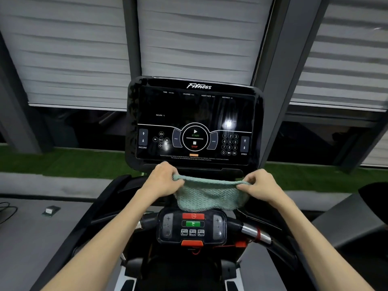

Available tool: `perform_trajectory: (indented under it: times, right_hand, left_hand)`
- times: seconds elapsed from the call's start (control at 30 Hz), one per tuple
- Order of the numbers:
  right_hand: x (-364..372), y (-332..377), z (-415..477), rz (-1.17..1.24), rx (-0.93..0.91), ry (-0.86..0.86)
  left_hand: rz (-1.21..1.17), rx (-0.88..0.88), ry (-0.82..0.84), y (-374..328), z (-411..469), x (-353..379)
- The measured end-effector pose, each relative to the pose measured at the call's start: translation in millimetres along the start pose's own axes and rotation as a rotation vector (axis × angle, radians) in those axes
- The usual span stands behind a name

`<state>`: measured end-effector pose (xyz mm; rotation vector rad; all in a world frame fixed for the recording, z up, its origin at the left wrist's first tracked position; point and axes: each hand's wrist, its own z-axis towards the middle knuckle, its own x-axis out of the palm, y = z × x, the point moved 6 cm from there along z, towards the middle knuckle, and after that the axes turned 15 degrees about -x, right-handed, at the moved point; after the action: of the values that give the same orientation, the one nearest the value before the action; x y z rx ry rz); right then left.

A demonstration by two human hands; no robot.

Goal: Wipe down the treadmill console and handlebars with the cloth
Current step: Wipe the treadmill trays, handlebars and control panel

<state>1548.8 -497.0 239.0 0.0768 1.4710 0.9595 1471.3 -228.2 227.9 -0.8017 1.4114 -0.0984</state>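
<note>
Apparently pinched, cloth (210, 195) hangs between left hand (162, 181) and right hand (260, 185).

Dim light, glare spots on console screen (195, 114), pic soft overall, wide-angle bending at edges.

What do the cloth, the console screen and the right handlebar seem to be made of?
The cloth: soft woven or knitted textile, probably microfibre, pale green; its ribbed weave shows. The console screen: glossy black plastic or glass; it mirrors lights. The right handlebar: shiny metal sleeve, perhaps chromed; it glints.
</note>
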Motion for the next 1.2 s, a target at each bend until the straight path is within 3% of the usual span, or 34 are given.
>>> perform_trajectory:
  times: [0.17, 0.27, 0.37, 0.43, 0.5, 0.6, 0.7, 0.77, 0.93, 1.1, 1.2]
  right_hand:
    - [19.4, 31.3, -1.7, 0.184, 0.088, -0.053]
    - [38.6, 65.5, -3.8, 0.459, 0.047, 0.035]
    - [38.4, 75.8, -9.1, 0.824, 0.078, 0.061]
    - [33.5, 75.9, -15.5, 1.087, 0.088, 0.122]
    - [23.5, 68.8, -17.1, 1.062, 0.035, 0.09]
    - [10.0, 51.6, -18.6, 0.711, -0.037, -0.112]
    - [42.3, 44.6, -28.1, 0.818, 0.013, 0.199]
    - [55.1, 43.9, -32.0, 0.914, 0.027, 0.258]
    - [52.3, 37.1, -33.5, 1.07, 0.033, 0.076]
    - [62.1, 28.1, -41.8, 1.164, -0.048, 0.132]
    - [72.0, 21.2, -48.0, 0.948, -0.092, 0.111]
  left_hand:
    - [-0.278, -0.077, 0.018, -34.1, -24.6, 10.4]
    - [-0.331, -0.07, 0.144, -57.9, -35.0, 30.8]
    - [-0.618, -0.11, 0.309, -61.3, -42.6, 38.4]
    - [-0.718, -0.028, 0.339, -58.3, -46.7, 35.1]
    - [-0.768, 0.019, 0.356, -51.7, -45.0, 35.5]
    - [-0.93, -0.02, 0.36, -46.9, -43.9, 34.8]
    - [-1.087, -0.075, 0.407, -47.7, -42.3, 36.6]
    - [-1.083, -0.081, 0.39, -47.1, -42.9, 34.4]
    - [-0.721, 0.017, 0.134, -31.1, -41.8, 26.1]
    - [-0.466, 0.027, 0.388, -20.1, -49.2, 52.4]
    - [-0.308, 0.087, 0.288, -15.7, -54.1, 60.4]
